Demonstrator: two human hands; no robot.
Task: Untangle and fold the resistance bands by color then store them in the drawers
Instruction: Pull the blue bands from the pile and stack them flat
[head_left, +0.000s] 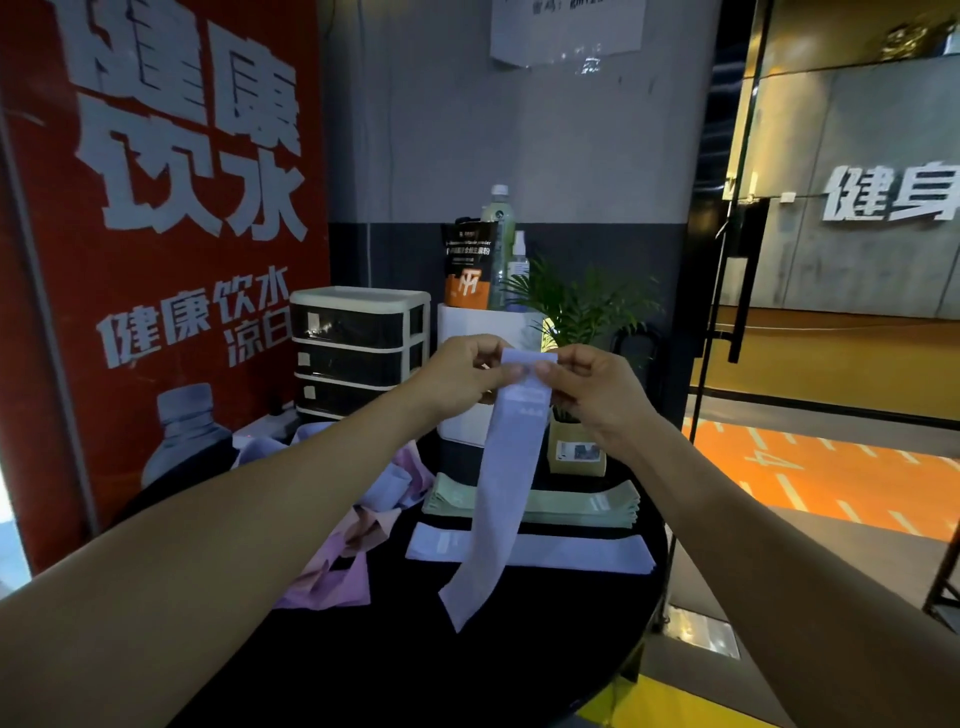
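Observation:
A lavender resistance band (506, 467) hangs straight down above the round black table (415, 665). My left hand (460, 376) and my right hand (592, 389) pinch its top end between them at chest height. On the table lie a flat lavender band (571, 553), a stack of folded green bands (571, 506) behind it, and a tangle of pink and lavender bands (358, 525) to the left, partly hidden by my left forearm. A small drawer unit (358, 353) with three dark drawers, all closed, stands at the back left.
A white box (467, 332) carries a bottle, a spray bottle and an orange-black pouch (467, 270). A potted plant (576, 415) stands behind the hanging band. A red poster fills the left; a glass door (727, 312) stands right of the table.

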